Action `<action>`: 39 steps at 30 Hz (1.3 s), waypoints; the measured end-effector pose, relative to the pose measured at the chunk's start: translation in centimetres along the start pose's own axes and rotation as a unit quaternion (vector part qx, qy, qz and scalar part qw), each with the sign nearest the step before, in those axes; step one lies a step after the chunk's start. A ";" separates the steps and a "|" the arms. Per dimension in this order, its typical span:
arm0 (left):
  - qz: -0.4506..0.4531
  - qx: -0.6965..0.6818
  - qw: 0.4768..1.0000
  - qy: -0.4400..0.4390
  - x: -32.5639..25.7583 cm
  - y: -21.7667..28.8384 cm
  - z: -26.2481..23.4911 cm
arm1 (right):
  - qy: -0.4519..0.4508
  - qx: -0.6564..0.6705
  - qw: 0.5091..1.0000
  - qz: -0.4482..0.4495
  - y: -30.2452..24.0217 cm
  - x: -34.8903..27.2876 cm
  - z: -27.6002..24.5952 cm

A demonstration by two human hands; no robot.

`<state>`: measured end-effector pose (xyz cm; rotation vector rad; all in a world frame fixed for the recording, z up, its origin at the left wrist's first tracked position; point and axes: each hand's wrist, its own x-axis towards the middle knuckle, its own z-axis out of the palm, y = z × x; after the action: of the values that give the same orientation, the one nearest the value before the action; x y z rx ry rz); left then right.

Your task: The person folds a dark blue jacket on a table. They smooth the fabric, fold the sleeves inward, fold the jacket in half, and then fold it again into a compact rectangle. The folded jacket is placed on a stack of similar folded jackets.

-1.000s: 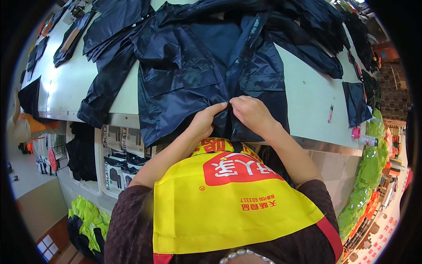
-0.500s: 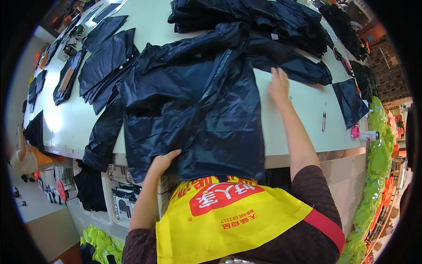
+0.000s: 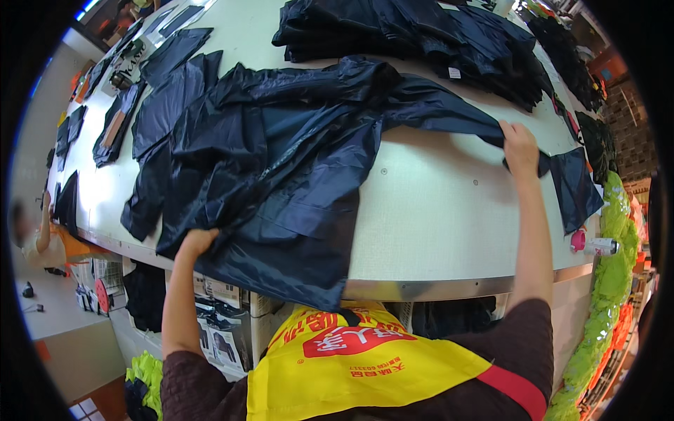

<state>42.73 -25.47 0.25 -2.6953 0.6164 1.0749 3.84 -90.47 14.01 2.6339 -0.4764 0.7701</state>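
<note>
A dark navy, shiny jacket [image 3: 302, 161] lies spread across the pale table, its lower hem hanging over the near edge. My left hand [image 3: 201, 241] grips the front panel near the hem on the left, the fingers partly hidden in the fabric. Far out to the right, my right hand [image 3: 521, 149] is closed round the end of one sleeve [image 3: 449, 105], which is stretched out from the shoulder. The other sleeve [image 3: 146, 196] lies loose at the left.
Behind the jacket stands a high pile of dark garments [image 3: 414, 35]. Folded dark pieces [image 3: 168, 98] lie at the left, another flat piece [image 3: 572, 189] at the right beside a can [image 3: 602, 245]. Bright green fabric [image 3: 612, 281] hangs past the right edge. Another person [image 3: 43, 235] is at far left.
My right hand has moved right and taken hold of the sleeve end, pulling it out straight. My left hand has shifted left, drawing the jacket's front and hem leftward.
</note>
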 end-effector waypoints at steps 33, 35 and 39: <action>0.098 -0.683 0.694 0.206 -6.9 9.9 -1.3 | -0.405 0.251 0.855 0.203 -13.5 -2.1 1.1; 0.082 -0.625 0.733 0.256 -7.1 8.6 -1.4 | -0.289 0.302 0.870 0.261 -8.6 -1.1 0.1; 0.063 -0.552 0.775 0.302 -6.1 5.1 -1.8 | -0.246 0.339 0.813 0.405 6.2 -2.9 0.1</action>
<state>37.66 -28.71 5.69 -4.1764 0.2225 0.6209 -1.00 -95.27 13.76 3.2720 -1.8689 0.4843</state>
